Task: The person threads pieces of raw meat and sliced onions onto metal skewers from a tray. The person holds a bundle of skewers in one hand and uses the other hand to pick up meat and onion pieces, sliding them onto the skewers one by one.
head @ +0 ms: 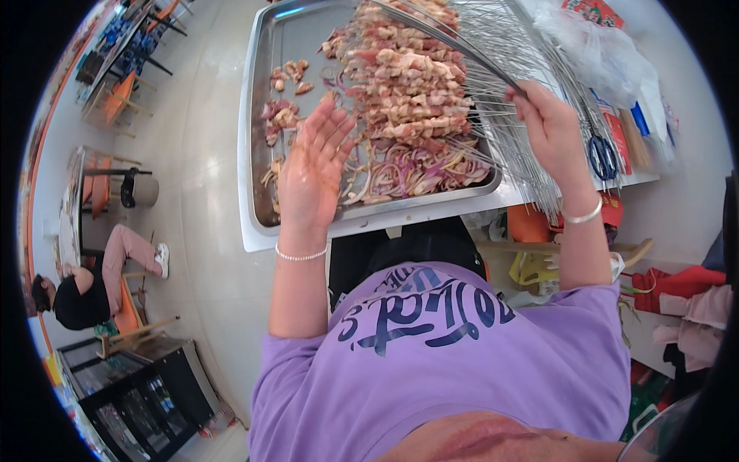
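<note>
My left hand [314, 167] is held palm up over the near left part of a metal tray [291, 41], its fingers extended and holding nothing. Its palm looks wet. At the tray's right side, my right hand [545, 130] grips long thin metal skewers [456, 37], which slant up and left over the meat. Raw meat skewers [407, 98] are stacked in the tray, their bare metal ends [499, 124] sticking out over the right rim. Sliced red onion [404, 173] lies along the near side. Loose meat pieces [297, 70] sit left of the stack.
Right of the skewer ends lie blue-handled scissors [603, 157] and a clear plastic bag [600, 58]. The tray rests on a white tabletop [245, 190]. Bags hang or lie below the table at right. Across the floor at left, a person [86, 294] sits among orange chairs.
</note>
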Demonstrator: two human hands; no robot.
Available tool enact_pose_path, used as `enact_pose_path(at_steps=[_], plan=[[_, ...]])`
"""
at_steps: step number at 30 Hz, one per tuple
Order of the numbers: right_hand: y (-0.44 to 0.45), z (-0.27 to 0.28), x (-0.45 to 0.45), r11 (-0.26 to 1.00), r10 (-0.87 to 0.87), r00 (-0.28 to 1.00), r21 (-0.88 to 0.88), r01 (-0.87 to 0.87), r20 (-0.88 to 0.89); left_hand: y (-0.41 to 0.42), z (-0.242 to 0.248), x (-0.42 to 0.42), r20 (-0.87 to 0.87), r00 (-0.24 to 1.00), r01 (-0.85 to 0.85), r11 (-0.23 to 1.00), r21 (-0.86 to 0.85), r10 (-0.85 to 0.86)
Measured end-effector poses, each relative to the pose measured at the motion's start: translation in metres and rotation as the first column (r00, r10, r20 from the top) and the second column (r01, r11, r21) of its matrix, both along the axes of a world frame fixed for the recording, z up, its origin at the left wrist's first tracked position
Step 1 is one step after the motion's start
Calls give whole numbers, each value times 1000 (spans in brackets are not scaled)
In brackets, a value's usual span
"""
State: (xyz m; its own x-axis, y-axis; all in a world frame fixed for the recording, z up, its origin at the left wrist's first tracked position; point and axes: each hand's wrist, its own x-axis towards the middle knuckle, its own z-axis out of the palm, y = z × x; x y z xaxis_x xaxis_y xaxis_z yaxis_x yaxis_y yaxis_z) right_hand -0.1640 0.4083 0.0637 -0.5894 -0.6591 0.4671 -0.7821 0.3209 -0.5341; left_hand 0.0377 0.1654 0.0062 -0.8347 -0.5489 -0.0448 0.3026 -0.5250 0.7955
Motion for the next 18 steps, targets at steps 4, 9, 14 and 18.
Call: enact_pose_path(at_steps=[4,9,14,18], plan=[[-8,11,-54,997,79,987,7,-79,-138,-8,-8,10,26,1000,-5,999,-35,6],[-27,5,-100,997,23,930,72,4,-366,-13,-14,11,19,1000,1,1000,-3,-1],[-41,-7,-111,988,-41,949,127,84,-312,-18,-14,17,64,998,-4,999,-53,8],[-25,-9,-110,999,-48,873,-21,43,-485,-50,-10,29,56,990,-105,949,-296,127]])
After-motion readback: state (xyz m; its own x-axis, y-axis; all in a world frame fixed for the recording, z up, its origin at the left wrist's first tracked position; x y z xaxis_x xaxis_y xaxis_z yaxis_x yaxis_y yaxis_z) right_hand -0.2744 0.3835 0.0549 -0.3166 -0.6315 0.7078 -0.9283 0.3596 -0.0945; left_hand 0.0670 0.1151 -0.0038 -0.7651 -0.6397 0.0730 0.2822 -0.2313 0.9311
